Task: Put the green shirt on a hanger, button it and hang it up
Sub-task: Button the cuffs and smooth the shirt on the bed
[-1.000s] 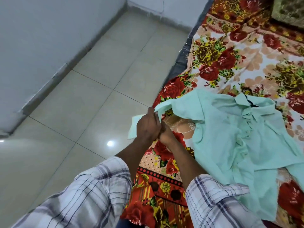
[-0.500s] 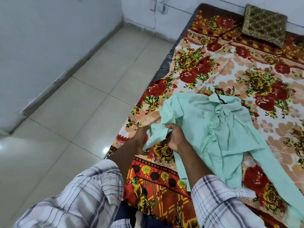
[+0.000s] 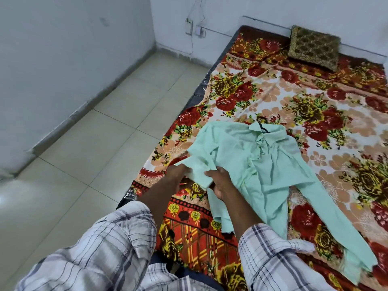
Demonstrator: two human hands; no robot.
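Both forearms reach forward, close together; left hand [image 3: 178, 174] and right hand [image 3: 220, 182] each have their grip clamped on one bunched sleeve [image 3: 199, 168] of the shirt [image 3: 262, 162]; thin, pale green, rumpled, it lies collar-away on the floral bed [image 3: 273, 91]; a black hook [image 3: 262, 128] shows at the collar, the rest hidden; left fingertips are lost under cloth.

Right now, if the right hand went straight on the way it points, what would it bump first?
The green shirt: the right hand grips its sleeve, and more fabric lies straight ahead. Past that comes the flowered blanket, though depth is hard to judge.
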